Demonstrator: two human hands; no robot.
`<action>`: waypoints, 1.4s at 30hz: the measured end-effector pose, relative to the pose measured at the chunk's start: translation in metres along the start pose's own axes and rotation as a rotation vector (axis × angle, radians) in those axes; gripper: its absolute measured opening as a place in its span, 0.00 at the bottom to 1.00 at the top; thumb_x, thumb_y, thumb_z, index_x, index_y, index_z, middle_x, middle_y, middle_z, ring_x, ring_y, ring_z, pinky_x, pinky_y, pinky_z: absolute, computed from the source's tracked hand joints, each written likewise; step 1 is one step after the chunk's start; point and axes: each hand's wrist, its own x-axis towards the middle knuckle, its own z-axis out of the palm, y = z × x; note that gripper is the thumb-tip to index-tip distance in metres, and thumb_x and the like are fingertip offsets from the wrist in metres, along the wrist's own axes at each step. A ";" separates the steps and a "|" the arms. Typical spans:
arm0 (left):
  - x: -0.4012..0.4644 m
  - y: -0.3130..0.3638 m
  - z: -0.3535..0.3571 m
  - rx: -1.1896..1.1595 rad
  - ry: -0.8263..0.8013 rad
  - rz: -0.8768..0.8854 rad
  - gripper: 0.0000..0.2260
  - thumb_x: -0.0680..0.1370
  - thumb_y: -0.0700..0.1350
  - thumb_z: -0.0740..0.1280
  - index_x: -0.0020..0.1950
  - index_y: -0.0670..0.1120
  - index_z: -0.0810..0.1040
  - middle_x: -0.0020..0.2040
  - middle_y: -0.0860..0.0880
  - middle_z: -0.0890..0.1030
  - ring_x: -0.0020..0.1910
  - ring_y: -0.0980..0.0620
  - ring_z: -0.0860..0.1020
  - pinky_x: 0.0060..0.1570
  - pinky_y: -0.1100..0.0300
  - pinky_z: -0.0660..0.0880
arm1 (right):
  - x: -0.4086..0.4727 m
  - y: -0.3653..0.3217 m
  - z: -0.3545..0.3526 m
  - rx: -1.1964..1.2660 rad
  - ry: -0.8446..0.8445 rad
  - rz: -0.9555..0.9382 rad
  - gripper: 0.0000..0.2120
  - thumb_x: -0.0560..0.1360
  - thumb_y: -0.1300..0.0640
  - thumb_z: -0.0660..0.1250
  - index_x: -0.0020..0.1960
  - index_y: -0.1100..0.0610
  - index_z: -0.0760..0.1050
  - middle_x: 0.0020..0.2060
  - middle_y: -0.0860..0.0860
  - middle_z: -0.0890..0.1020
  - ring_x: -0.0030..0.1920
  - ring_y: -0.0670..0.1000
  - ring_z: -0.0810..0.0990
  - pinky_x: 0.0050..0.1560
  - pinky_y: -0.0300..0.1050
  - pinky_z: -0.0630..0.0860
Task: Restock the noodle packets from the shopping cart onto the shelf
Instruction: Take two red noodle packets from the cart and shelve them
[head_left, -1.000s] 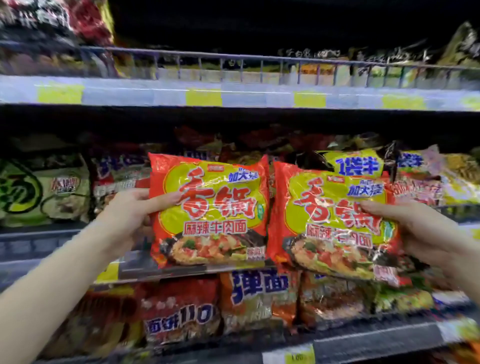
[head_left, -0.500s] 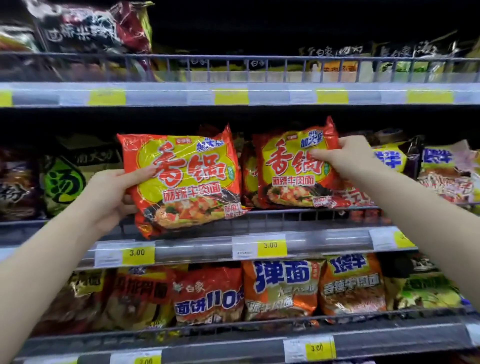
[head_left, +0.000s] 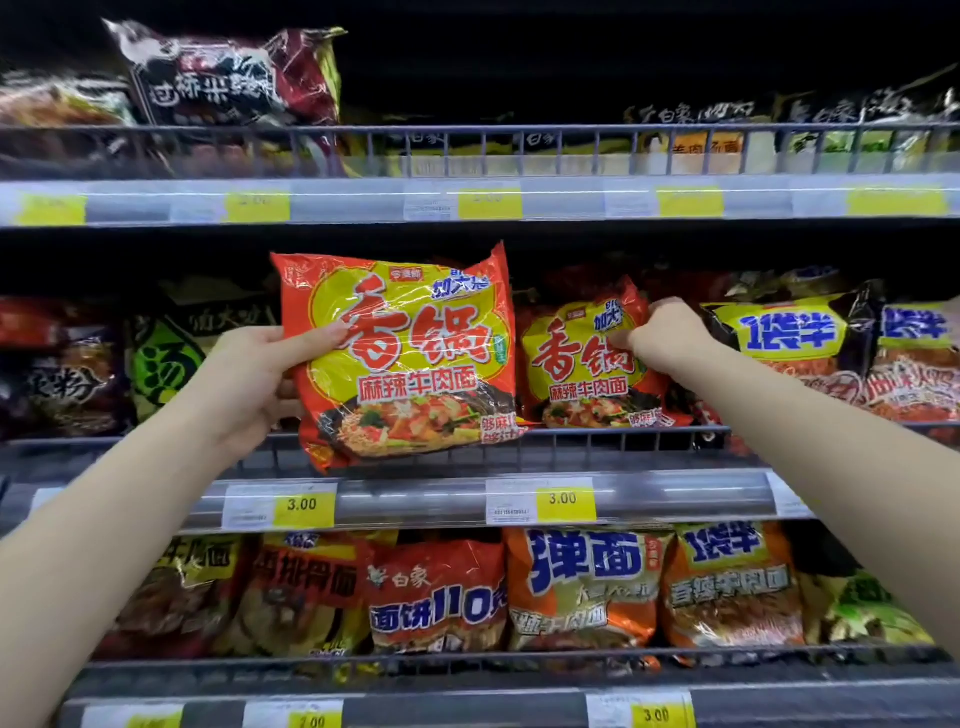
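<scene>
Two red-and-yellow noodle packets are at the middle shelf (head_left: 415, 499). My left hand (head_left: 254, 379) grips the nearer packet (head_left: 410, 358) by its left edge and holds it upright in front of the shelf's wire rail. The second packet (head_left: 582, 364) stands inside the shelf, behind the rail, to the right of the first. My right hand (head_left: 660, 332) pinches its upper right corner, fingers curled over the top edge. The shopping cart is out of view.
Other noodle packets fill the middle shelf: dark green ones (head_left: 166, 358) at left, yellow-and-blue ones (head_left: 795, 338) at right. The upper shelf (head_left: 467, 202) and lower shelf (head_left: 467, 670) are stocked too. Yellow price tags (head_left: 304, 505) line the shelf edges.
My right hand has pushed its packet deeper onto the middle shelf. My left hand has brought the other packet up and rightwards, close to the shelf's rail.
</scene>
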 end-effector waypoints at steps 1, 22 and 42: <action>0.000 0.000 0.002 0.001 0.003 -0.007 0.22 0.61 0.53 0.73 0.50 0.42 0.79 0.40 0.47 0.86 0.39 0.50 0.84 0.43 0.54 0.77 | 0.000 -0.001 0.002 -0.042 -0.002 0.002 0.26 0.74 0.53 0.71 0.65 0.65 0.67 0.57 0.62 0.76 0.55 0.60 0.76 0.45 0.43 0.67; -0.005 -0.006 0.012 0.025 -0.021 -0.007 0.43 0.41 0.65 0.79 0.50 0.44 0.80 0.43 0.47 0.86 0.41 0.49 0.84 0.35 0.59 0.79 | -0.013 -0.008 0.031 -0.853 0.077 -0.156 0.23 0.73 0.69 0.66 0.67 0.68 0.65 0.62 0.62 0.74 0.60 0.60 0.77 0.53 0.48 0.75; -0.005 -0.003 0.019 0.012 -0.036 -0.011 0.22 0.60 0.55 0.75 0.47 0.43 0.80 0.40 0.48 0.86 0.39 0.50 0.84 0.34 0.60 0.81 | -0.023 -0.016 0.035 -0.460 0.233 -0.327 0.17 0.79 0.60 0.59 0.65 0.69 0.66 0.59 0.65 0.75 0.58 0.64 0.76 0.51 0.53 0.74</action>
